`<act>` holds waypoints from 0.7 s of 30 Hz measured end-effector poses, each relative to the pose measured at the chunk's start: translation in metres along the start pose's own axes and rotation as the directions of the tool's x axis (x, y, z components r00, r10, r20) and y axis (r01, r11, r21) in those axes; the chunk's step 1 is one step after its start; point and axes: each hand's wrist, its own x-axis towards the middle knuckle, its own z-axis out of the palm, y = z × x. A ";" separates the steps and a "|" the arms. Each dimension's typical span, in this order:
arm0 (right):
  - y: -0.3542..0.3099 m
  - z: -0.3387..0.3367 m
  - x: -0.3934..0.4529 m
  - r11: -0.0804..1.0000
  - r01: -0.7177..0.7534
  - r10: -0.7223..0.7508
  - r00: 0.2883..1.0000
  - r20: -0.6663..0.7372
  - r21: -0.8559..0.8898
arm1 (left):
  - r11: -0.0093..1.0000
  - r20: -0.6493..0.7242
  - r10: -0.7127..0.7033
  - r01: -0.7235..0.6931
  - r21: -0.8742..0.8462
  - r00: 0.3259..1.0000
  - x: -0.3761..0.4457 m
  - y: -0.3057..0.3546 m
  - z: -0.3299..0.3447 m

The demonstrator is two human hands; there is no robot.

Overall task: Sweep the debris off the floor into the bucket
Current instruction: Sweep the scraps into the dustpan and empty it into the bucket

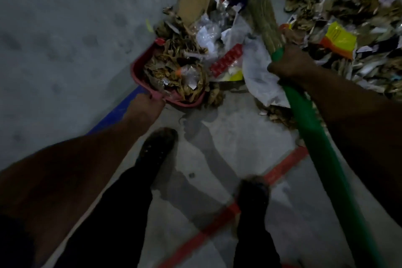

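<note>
Grey concrete floor (65,28) carries a litter heap (326,17) at its far right. Left hand (145,104) grips the near rim of the red bucket (139,74), tilted and nearly full. Right hand (289,63) clasps the green broom (315,137), bristles among the scraps. Judged mid-sweep; next, drag more debris toward the bucket's mouth.

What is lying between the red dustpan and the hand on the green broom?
In the head view, a crumpled white paper sheet and a red wrapper lie between the red dustpan and the right hand.

Looks like warehouse/industrial floor: bare concrete (65,28) w/ red tape line (217,224); blue tape line (113,115).
</note>
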 end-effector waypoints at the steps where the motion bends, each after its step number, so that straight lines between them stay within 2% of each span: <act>1: -0.011 0.004 0.000 0.999 0.031 -0.030 0.999 0.009 -0.020 | 1.000 -0.003 0.020 -0.020 0.021 1.000 0.007 -0.001 -0.009; 5: -0.043 0.045 -0.029 0.956 0.085 -0.064 0.995 0.083 -0.281 | 0.997 0.027 0.042 -0.043 0.067 0.999 0.033 -0.004 -0.043; 7: -0.051 0.064 -0.059 0.940 0.095 -0.071 0.994 0.085 -0.326 | 0.992 0.048 0.055 -0.060 0.113 0.997 0.041 -0.005 -0.056; 10: -0.054 0.071 -0.098 0.954 0.118 -0.119 0.993 0.012 -0.274 | 0.980 0.068 0.054 -0.066 0.189 0.996 0.046 -0.005 -0.067; 13: -0.068 0.054 -0.108 0.982 -0.035 0.018 0.995 -0.094 -0.186 | 0.983 0.073 0.018 -0.031 0.178 0.997 0.048 -0.012 -0.076; 17: -0.106 0.016 -0.057 0.995 -0.096 0.092 0.989 -0.115 -0.030 | 0.991 0.073 0.018 -0.027 0.131 0.997 0.047 -0.020 -0.089; 19: -0.127 0.004 -0.015 0.996 -0.074 0.068 0.992 -0.102 -0.056 | 0.991 0.069 0.009 -0.019 0.135 0.998 0.052 -0.025 -0.095; 21: -0.149 0.000 0.025 0.991 -0.109 0.107 0.994 -0.029 -0.081 | 0.991 0.054 -0.012 0.005 0.134 0.998 0.061 -0.031 -0.100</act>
